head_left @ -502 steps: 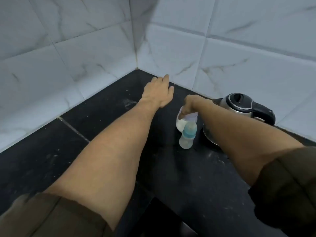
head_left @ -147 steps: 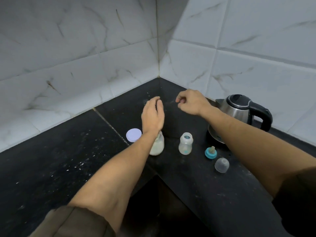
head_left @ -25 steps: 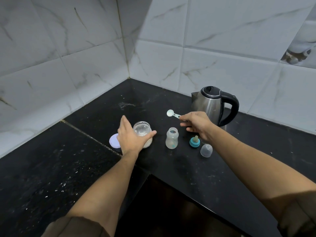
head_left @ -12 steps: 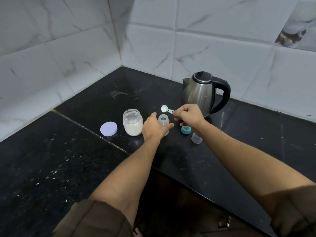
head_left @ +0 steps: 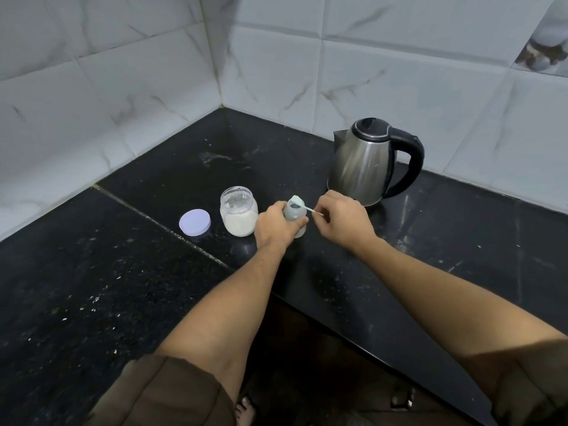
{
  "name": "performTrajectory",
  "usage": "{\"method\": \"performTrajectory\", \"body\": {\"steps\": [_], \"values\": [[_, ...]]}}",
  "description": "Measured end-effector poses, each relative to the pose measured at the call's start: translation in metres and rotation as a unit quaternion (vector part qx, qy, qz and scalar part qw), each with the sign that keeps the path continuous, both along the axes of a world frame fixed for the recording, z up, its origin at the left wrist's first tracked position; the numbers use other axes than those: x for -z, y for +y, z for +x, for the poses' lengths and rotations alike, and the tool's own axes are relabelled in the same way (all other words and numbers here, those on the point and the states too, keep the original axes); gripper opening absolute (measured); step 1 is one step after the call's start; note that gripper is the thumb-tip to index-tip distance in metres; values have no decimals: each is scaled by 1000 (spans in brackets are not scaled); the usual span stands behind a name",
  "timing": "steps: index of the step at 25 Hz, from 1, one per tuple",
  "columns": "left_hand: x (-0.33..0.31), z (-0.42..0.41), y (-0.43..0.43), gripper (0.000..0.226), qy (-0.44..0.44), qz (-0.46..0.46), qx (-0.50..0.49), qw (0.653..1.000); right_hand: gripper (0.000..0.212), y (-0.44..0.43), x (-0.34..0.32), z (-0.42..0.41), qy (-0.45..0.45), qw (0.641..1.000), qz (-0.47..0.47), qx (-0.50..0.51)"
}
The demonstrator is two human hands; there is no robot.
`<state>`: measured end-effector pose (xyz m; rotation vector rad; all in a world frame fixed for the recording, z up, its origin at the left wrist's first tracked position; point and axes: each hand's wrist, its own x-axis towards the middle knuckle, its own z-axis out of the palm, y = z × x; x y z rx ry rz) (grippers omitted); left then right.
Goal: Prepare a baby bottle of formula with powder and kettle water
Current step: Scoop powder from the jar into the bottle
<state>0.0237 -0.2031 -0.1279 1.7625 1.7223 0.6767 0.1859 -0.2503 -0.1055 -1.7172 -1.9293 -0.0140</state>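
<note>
A small clear baby bottle (head_left: 294, 212) stands uncapped on the black counter, and my left hand (head_left: 276, 226) grips its body. My right hand (head_left: 341, 221) pinches the handle of a white scoop (head_left: 299, 202), whose bowl is tipped over the bottle's mouth. An open glass jar of white powder (head_left: 239, 216) stands just left of the bottle, its lilac lid (head_left: 195, 222) lying further left. The steel kettle (head_left: 365, 166) with a black handle stands behind my right hand. The teat and bottle cap are hidden behind my right hand.
White marble-look tiles (head_left: 123, 87) form a corner behind the black counter (head_left: 92, 287). The counter's front edge (head_left: 353, 336) runs diagonally below my forearms, with a dark gap and my foot (head_left: 246, 408) beneath.
My left hand let go of the powder jar and took hold of the bottle. My right hand brought the scoop down from above the counter to the bottle's mouth and tipped it.
</note>
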Motion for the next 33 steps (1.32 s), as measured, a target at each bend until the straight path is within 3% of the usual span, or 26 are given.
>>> {"method": "performTrajectory", "body": {"steps": [2, 4, 21, 26, 33], "values": [[0, -2, 2, 56, -2, -5, -1, 1000, 15, -1, 6, 1, -106, 992, 60, -33], [-1, -2, 3, 57, -3, -9, 1, 1000, 18, -1, 8, 2, -155, 984, 83, -43], [-1, -5, 8, 59, 5, -16, -1, 1000, 15, 5, 8, 10, -135, 988, 75, -32], [-5, -4, 9, 61, -3, -24, 1, 1000, 11, 7, -3, 9, 3, 1000, 24, 6], [-20, -7, 10, 102, -13, -41, 22, 999, 11, 9, -32, 11, 214, 975, -49, 41]]}}
